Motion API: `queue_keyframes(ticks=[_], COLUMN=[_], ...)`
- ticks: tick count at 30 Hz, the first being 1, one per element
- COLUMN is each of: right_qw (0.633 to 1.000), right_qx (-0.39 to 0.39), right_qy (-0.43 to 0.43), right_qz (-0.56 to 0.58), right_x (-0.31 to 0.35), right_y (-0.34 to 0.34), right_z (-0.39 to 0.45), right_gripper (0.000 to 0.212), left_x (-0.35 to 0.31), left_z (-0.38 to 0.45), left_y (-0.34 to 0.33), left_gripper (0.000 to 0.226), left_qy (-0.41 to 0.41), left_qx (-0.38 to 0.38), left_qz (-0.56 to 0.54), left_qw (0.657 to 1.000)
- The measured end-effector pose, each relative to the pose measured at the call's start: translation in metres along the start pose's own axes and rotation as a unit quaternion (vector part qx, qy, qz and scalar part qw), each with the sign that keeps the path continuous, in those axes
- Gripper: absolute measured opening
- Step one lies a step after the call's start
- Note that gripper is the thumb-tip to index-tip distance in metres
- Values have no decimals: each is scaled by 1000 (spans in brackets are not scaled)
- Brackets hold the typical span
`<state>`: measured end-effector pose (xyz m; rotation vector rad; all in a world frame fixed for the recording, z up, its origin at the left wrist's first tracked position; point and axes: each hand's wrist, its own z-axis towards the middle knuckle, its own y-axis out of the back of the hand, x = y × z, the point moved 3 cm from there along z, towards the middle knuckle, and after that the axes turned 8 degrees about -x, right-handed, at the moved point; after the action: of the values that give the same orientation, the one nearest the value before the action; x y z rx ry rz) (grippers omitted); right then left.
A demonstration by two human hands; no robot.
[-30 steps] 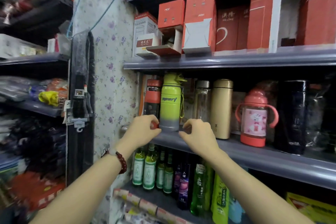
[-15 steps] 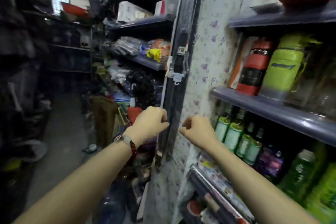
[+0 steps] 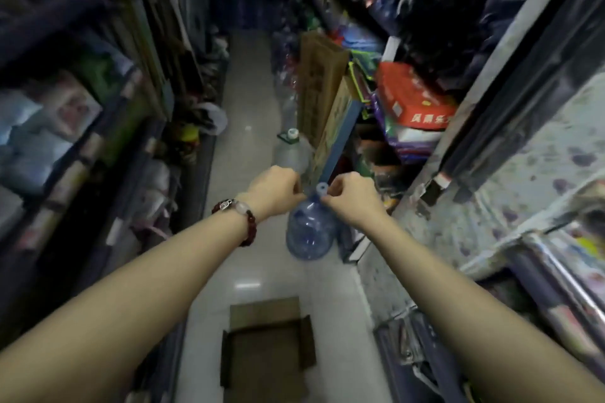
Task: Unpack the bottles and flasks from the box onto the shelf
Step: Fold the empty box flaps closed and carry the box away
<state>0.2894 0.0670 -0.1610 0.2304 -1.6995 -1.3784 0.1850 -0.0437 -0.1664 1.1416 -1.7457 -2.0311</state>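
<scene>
An open cardboard box (image 3: 264, 313) stands on the aisle floor below my forearms; its inside looks dark brown and I see no bottles in it. My left hand (image 3: 272, 189), with a bead bracelet at the wrist, and my right hand (image 3: 349, 197) are held out side by side above the floor, both curled into loose fists with nothing in them. The bottle shelf is out of view; only a blurred edge of the right-hand shelving (image 3: 537, 239) shows.
A large blue water jug (image 3: 309, 232) stands on the floor just under my hands, a clear jug (image 3: 292, 149) behind it. Tall cartons (image 3: 319, 82) and stacked goods crowd the right side. Packed shelves (image 3: 82, 127) line the left. The pale floor (image 3: 247, 91) runs ahead.
My view has swung left and down from the bottle shelf to the aisle floor. Both hands have come away from the shelf, still closed and holding nothing. The box is now in view.
</scene>
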Motion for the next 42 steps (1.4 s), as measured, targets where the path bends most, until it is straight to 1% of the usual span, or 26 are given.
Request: queue_keyframes(ticks=[5,9,12,15,19,24,28,33,38,42], right_qw=[997,994,988,985,984,983,983,985,986,991], right_qx=[70,103,149,171,174,178,182,168,163,118], right_qy=[13,26,15,7,7,-22,-21,-24,-32,-58], right_qz=[16,26,30,33,29,28,20,11,-4,-26], right_x=[-38,-78,-109,-137,-167,-204,-235,-281,-337,-375], right_y=[-86,-152,-199,-243,-297,-352,-394,-455,-514,-547], right_z=[7,-4,-17,-33,-56,-83,-97,-105,-112,-117], right_gripper=[15,26,35,36,33,32,25,22,27,41], left_x=[50,94,123,147,174,205,233,274,312,337], left_z=[-4,-25,-42,-57,-77,-101,-119,-141,-158,-166], left_y=[-77,-146,-194,-236,-287,-346,-395,-463,-532,-575], left_gripper=[25,30,34,34,31,26,24,24,28,31], left_qy=[69,146,172,194,201,203,205,254,303,332], left_qx=[20,23,49,72,94,112,97,86,83,82], left_qz=[-34,-59,-50,-50,-49,-35,-23,-25,-12,-8], left_qw=[997,987,983,977,974,972,974,963,949,940])
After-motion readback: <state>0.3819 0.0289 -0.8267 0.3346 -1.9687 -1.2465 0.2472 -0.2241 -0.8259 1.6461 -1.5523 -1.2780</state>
